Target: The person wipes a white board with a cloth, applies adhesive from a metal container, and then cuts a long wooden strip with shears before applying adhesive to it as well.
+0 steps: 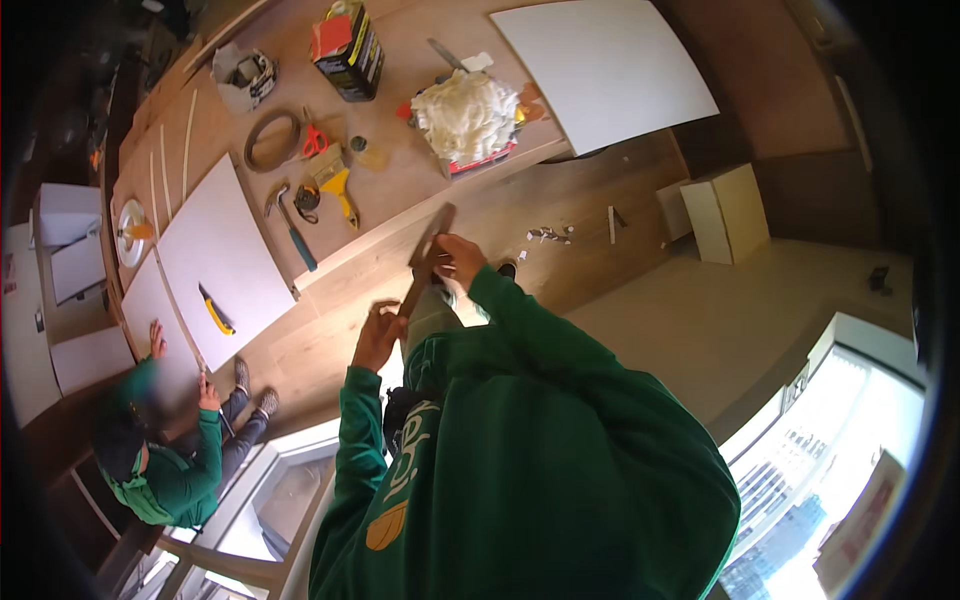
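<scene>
A narrow brown strip [418, 284] slants in front of my body, above the floor near the table's edge. My right hand [461, 262] is closed around its upper part. Lower down, my left hand [377, 337] grips the other end, with the fingers bent around it. What the strip is made of does not show plainly. The table edge lies just beyond, with a claw hammer [292, 228] and a yellow-handled scraper [342, 190] the nearest tools to my hands.
The table [400, 190] holds red scissors [315, 140], a coiled brown band [262, 150], a black-and-red can [349, 60], a heap of white cloth [467, 115] and white panels [610, 70]. A yellow utility knife [216, 312] lies beside a co-worker [165, 470]. Scraps [550, 235] litter the floor.
</scene>
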Available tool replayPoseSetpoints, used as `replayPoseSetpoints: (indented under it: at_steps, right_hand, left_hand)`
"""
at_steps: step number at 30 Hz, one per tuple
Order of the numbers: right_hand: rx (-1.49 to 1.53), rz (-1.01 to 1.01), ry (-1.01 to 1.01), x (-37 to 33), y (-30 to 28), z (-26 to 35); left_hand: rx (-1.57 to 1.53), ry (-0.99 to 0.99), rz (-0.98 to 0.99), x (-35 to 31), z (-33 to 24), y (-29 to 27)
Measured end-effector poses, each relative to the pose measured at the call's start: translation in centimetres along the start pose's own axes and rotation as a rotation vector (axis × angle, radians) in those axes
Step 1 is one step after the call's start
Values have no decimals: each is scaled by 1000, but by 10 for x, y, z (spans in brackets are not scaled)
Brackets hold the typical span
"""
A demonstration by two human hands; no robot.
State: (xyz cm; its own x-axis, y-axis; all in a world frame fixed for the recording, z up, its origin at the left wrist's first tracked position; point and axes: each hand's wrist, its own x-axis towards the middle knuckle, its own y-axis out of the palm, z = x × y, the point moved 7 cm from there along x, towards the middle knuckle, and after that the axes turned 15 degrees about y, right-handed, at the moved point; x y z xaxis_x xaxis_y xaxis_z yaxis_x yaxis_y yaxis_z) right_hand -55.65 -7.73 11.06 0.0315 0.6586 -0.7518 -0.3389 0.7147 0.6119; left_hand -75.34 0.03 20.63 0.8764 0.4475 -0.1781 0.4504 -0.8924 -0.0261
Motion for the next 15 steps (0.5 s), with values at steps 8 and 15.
replayPoseSetpoints:
  at_steps: [8,15]
  right_hand:
    - [135,-220,-309,-51,-155,54]
    - [85,8,-292,-93,-40,5]
  left_hand:
    - [-142,-22,385,-11,9,29]
    - [-70,7,410,21,-14,31]
